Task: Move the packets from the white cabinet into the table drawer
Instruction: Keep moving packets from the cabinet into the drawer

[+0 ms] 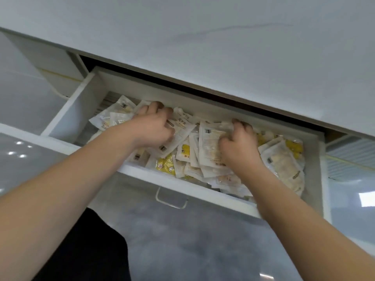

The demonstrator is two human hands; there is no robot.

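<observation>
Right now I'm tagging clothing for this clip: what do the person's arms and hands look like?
Left hand and right hand are bare: no gloves, rings, watch or bracelets visible. Both forearms are uncovered, no sleeves in view.

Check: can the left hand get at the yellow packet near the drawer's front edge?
Probably yes. The yellow packet lies exposed on top of the pile in the open drawer, just below the left hand, with nothing over it. That hand is curled onto white packets further back, so it would have to let go first.
</observation>
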